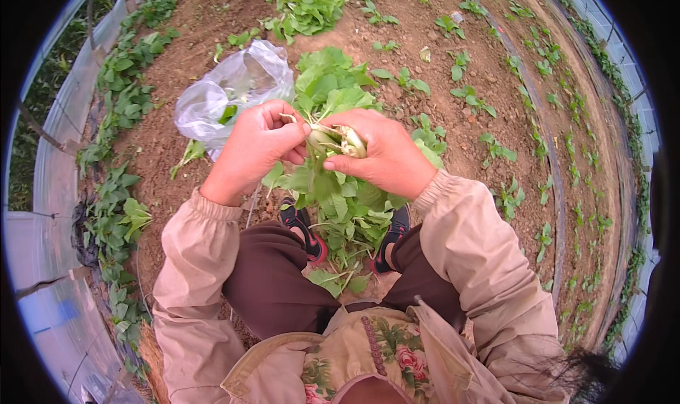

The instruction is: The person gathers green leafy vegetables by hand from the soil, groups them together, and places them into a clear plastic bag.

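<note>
Greenhouse bed | left hand [251, 149] and right hand [386, 156], fingers clenched on the pale roots of a leafy plant [333, 184] held above the shoes [304, 227] | likely light, limp, easily bruised; best held at the firm stem base | plastic bag [227, 96] far left on soil [467, 163]

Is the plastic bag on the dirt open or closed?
Open. The clear plastic bag lies crumpled on the soil with its mouth gaping, and a green leaf shows inside.
</note>
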Demonstrator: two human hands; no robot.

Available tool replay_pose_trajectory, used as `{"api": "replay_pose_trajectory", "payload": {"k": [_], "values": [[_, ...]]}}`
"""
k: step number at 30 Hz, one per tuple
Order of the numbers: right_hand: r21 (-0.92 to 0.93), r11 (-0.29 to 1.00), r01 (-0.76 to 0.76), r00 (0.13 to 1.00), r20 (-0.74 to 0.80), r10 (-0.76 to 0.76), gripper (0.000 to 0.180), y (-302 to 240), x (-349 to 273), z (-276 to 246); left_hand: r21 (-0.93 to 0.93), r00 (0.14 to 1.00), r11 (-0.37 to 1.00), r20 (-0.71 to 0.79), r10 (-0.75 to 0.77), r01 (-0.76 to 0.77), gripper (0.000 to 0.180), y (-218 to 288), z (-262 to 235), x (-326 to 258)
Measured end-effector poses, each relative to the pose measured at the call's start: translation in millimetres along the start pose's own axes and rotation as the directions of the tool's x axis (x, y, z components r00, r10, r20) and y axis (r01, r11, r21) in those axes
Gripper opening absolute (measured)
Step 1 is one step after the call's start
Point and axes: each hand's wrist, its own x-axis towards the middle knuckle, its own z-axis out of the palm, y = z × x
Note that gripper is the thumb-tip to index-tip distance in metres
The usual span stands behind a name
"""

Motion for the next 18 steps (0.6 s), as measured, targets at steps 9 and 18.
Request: {"api": "replay_pose_trajectory", "payload": {"k": [9, 18], "values": [[0.585, 0.741, -0.330, 0.943, 0.242, 0.229, 0.025, -4.3, -11.7, -0.7, -0.274, 0.970, 0.940, -0.185, 0.155, -0.203, 0.007, -33.2, 20.1, -47.0], [0.521, 0.737, -0.430, 0.893, 0.368, 0.261, 0.027, -8.4, -18.6, -0.2, 0.251, 0.911, 0.914, -0.187, 0.368, -0.318, 0.019, -43.9, 39.2, -53.7]]}}
